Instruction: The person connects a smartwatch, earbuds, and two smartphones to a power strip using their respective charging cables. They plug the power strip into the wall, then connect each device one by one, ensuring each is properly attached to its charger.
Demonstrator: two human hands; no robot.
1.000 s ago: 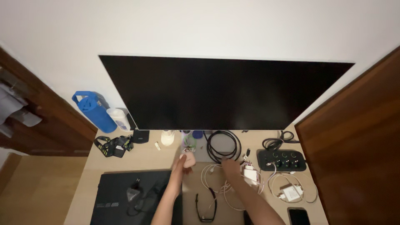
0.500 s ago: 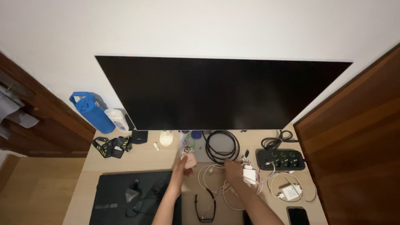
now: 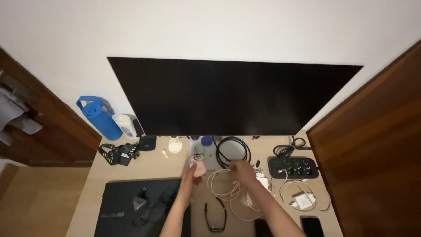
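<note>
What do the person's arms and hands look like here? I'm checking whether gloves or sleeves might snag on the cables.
Both forearms are bare as far as the picture shows: no sleeve is in view on either. The left hand and the right hand wear no gloves. No watch, band or ring can be made out, though the hands are small in the picture.

My view from the head cam: two bare forearms come in from the bottom edge, no sleeves in frame on either. Left hand (image 3: 194, 171) and right hand (image 3: 240, 170) both bare, no gloves. I see no watch, ring or band on either wrist, though at this size small items would be hard to make out. Fingers are too small and partly blurred for me to tell nails or marks. Nothing else of the body shows.
</note>
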